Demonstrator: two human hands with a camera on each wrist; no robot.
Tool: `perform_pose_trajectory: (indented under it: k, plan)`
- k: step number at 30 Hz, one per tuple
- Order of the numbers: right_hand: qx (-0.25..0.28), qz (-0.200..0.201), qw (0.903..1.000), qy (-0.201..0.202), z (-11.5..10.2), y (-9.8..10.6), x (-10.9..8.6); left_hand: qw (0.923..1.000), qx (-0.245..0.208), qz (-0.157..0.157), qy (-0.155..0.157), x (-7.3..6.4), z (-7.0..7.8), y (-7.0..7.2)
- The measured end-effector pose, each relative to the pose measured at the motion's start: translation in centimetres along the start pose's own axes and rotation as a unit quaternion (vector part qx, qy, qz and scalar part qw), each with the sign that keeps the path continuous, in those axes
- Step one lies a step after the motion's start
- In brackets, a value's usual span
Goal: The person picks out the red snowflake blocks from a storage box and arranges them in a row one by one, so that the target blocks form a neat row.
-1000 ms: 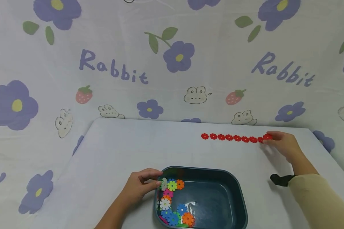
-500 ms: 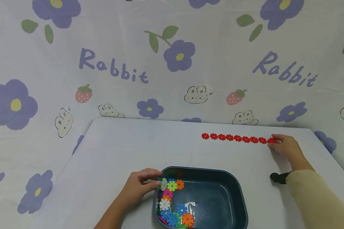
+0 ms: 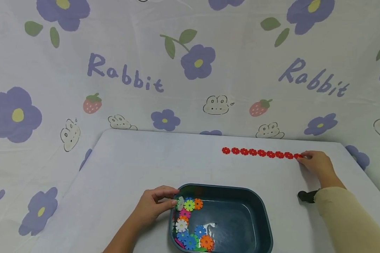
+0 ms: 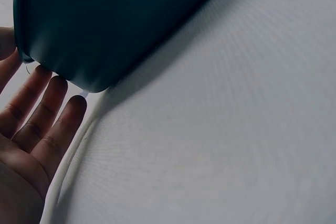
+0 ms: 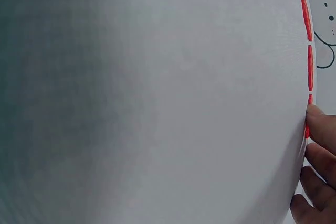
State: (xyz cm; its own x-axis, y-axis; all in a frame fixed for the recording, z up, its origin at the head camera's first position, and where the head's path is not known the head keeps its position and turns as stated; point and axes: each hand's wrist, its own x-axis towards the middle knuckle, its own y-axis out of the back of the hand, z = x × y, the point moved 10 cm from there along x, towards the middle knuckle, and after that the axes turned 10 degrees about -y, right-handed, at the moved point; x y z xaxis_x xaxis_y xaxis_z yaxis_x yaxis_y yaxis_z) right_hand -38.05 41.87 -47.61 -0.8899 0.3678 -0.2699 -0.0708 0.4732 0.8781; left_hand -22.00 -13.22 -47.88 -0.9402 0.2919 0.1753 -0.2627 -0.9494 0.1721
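Red snowflake-shaped plastic discs (image 3: 261, 153) lie flat in a row along the far right part of the white table. At the row's right end, my right hand (image 3: 319, 167) pinches the last red disc (image 3: 298, 156) between thumb and fingers, down on the tabletop; the fingers partly cover it. In the right wrist view that disc (image 5: 307, 131) shows red beside the thumb. My left hand (image 3: 153, 205) holds the left rim of a dark teal tray (image 3: 231, 225). The left wrist view shows its fingers (image 4: 71, 116) against the tray's outer wall (image 4: 100, 30).
Mixed blue, orange, white, pink and yellow-green snowflake discs (image 3: 190, 242) lie along the tray's left side. A black strap end (image 3: 307, 196) sticks out at the right sleeve (image 3: 342, 211). A flower-and-rabbit printed cloth (image 3: 130, 105) hangs behind the table's far edge.
My right hand has moved slightly right and down, bringing the red disc from above the row's end onto the table there. The left hand and the tray have stayed put.
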Motion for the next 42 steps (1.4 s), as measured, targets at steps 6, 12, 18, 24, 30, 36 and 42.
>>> perform_pose_trajectory:
  k: [6, 12, 18, 24, 30, 36, 42]
  plan:
    - [0.006, 0.009, 0.9999, -0.008, 0.3, 0.0, 0.3, 1.0, -0.008, -0.003, 0.0, 0.0, 0.3, -0.1]
    - [0.026, -0.025, 0.9993, -0.014, 0.2, -0.2, 0.3, 1.0, -0.005, -0.002, -0.002, 0.0, 0.4, 0.0]
    - [0.018, -0.014, 0.9995, 0.021, -1.7, 0.6, -0.8, 1.0, -0.003, -0.002, -0.007, 0.0, 0.2, 0.0]
    - [0.031, 0.023, 0.9913, 0.126, -8.1, 1.5, -4.6, 1.0, -0.008, -0.001, -0.005, 0.0, 0.0, 0.0]
    - [0.084, -0.018, 0.9597, 0.267, -16.7, 0.3, -11.5, 1.0, -0.001, -0.003, -0.002, 0.0, -0.2, 0.0]
    - [0.078, -0.167, 0.9123, 0.366, -22.5, -4.5, -18.9, 1.0, 0.003, -0.007, -0.002, 0.0, -0.2, -0.1]
    - [-0.009, -0.304, 0.8438, 0.442, -25.2, -9.3, -26.0, 0.9999, 0.007, -0.005, -0.007, 0.1, -0.1, 0.2]
